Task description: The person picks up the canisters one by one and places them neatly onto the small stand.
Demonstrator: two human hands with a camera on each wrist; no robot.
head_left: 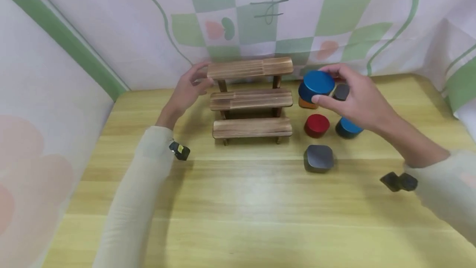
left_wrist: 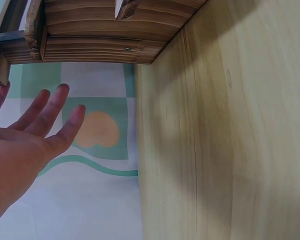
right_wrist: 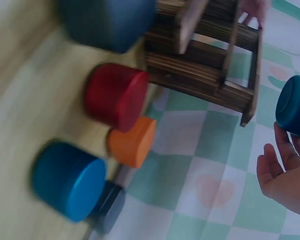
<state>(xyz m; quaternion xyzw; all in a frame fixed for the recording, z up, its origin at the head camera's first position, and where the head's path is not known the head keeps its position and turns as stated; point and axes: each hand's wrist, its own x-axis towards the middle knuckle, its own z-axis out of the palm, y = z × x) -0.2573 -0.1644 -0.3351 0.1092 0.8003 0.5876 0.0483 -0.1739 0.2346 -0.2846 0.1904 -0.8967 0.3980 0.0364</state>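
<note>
My head view comes through bright, with a pale glare on the tabletop [head_left: 256, 206] and a soft shadow beside the left sleeve [head_left: 128, 202]. Both wrist views reach me dimmer; in the right one, the held blue container [right_wrist: 296, 107] looks clearer than the grey container [right_wrist: 107, 22], blurred at the top edge

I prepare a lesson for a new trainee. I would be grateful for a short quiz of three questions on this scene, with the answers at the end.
1. Multiple choice: what does the right hand hold?
a) an orange container
b) a round blue container
c) a grey container

2. True or false: the round red container stands on the table.

3. Fill in the blank: the wooden stand has ___ steps.

Key:
1. b
2. True
3. three
</note>
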